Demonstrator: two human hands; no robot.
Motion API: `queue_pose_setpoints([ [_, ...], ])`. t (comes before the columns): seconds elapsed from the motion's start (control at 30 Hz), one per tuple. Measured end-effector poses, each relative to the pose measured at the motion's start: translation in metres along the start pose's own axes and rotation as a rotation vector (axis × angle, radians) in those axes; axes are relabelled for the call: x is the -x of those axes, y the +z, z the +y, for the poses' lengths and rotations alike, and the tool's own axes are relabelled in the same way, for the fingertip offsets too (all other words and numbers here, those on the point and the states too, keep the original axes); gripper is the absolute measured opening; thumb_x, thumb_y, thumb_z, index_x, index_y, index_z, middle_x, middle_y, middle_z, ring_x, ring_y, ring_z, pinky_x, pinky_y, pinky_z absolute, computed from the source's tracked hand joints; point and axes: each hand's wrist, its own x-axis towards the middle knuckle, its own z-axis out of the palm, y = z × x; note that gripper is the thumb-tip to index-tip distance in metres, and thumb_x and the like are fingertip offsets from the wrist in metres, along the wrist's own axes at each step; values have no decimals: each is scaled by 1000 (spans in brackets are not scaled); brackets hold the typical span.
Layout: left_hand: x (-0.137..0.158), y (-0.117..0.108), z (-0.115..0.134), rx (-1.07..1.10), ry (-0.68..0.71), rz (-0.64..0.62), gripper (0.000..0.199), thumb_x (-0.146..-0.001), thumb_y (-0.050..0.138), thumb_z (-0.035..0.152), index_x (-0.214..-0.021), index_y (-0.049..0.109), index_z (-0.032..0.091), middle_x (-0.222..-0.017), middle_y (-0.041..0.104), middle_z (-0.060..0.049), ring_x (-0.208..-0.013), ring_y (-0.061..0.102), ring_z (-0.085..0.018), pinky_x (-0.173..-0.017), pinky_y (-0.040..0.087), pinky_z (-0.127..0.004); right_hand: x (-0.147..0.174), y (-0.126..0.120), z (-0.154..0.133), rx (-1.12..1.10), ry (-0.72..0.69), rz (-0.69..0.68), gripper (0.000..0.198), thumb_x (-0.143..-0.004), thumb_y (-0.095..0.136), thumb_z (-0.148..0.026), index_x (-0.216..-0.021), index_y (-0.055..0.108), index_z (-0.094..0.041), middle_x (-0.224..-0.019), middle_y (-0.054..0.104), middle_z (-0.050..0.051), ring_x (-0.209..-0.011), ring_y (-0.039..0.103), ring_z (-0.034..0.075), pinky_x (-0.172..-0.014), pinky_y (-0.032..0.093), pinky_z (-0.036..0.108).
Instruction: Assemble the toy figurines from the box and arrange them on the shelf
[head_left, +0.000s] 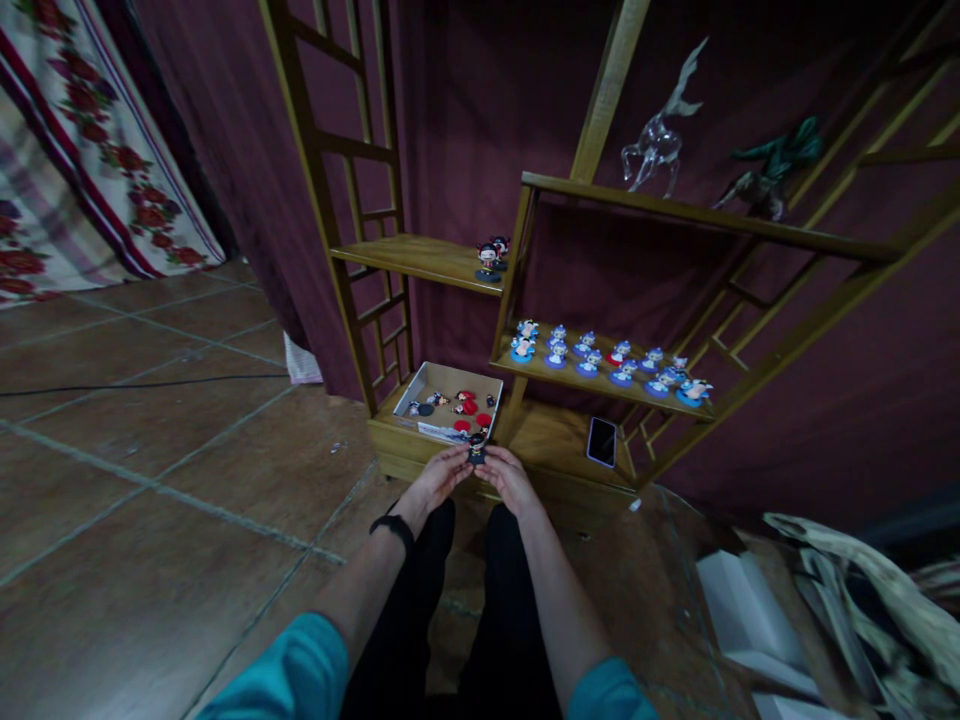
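Note:
Between my two hands I hold a small dark-haired figurine (477,449) on a round black base. The fingers of my left hand (441,475) close on its left side, and those of my right hand (511,478) on its right. Just beyond my fingers a shallow cardboard box (450,377) holds several loose figurines and red and dark round bases. Two similar dark-haired figurines (487,262) stand at the right end of the small upper shelf (412,258).
Blue and white figurines (589,362) stand in rows on the middle shelf. A phone (601,442) lies on the lower board. Above are a clear deer statuette (656,145) and a green statuette (776,165). White boxes (754,610) lie on the floor at right.

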Motion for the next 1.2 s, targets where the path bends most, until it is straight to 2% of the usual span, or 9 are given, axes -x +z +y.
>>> queue_pose_setpoints([
  [0.17, -1, 0, -1, 9, 24, 15, 18, -72, 61, 4, -87, 62, 12, -76, 65, -5, -63, 60, -9, -63, 49, -19, 0, -1, 0, 9, 22, -13, 28, -66, 68, -26, -89, 55, -18, -76, 68, 4, -67, 66, 14, -71, 52, 32],
  [0.37, -6, -4, -4, 20, 54, 11, 10, -74, 60, 6, -82, 61, 12, -72, 64, -4, -60, 59, -8, -60, 48, -18, 0, -1, 1, 18, 19, -1, 29, -62, 72, -25, -84, 54, -18, -74, 66, 0, -67, 65, 14, -72, 52, 32],
  [0.53, -7, -6, -4, 30, 22, 4, 10, -74, 61, 9, -84, 62, 11, -72, 64, -5, -60, 59, -8, -60, 49, -19, 2, 0, 0, 31, 20, -26, 32, -58, 75, -25, -81, 54, -18, -74, 65, -2, -67, 65, 13, -73, 52, 31],
  [0.67, -6, -6, -3, 21, 0, -15, 16, -73, 60, 7, -89, 62, 11, -77, 65, -7, -66, 61, -10, -64, 49, -21, 1, 0, -1, 42, 35, -30, 28, -62, 72, -30, -79, 55, -17, -71, 65, 0, -68, 65, 13, -71, 52, 30],
  [0.8, -5, -6, -3, 10, 9, -38, 14, -72, 60, 5, -85, 63, 10, -76, 65, -7, -67, 61, -10, -64, 49, -21, 1, 0, -1, 59, 50, -20, 26, -63, 72, -31, -79, 56, -17, -69, 65, 1, -67, 65, 13, -70, 52, 30],
  [1.03, -6, -6, -4, 14, 32, -33, 13, -73, 59, 6, -84, 64, 10, -78, 65, -6, -65, 60, -9, -62, 48, -18, 1, 1, 0, 38, 45, -28, 40, -64, 71, -23, -100, 56, -20, -76, 67, 0, -66, 64, 13, -72, 53, 33],
  [1.2, -4, -8, -2, 45, 20, -64, 24, -74, 59, 6, -98, 64, 10, -85, 66, -9, -67, 61, -10, -66, 49, -21, -1, -1, 3, 25, 52, -32, 35, -67, 69, -22, -99, 58, -16, -77, 68, 4, -67, 64, 13, -73, 52, 32],
])
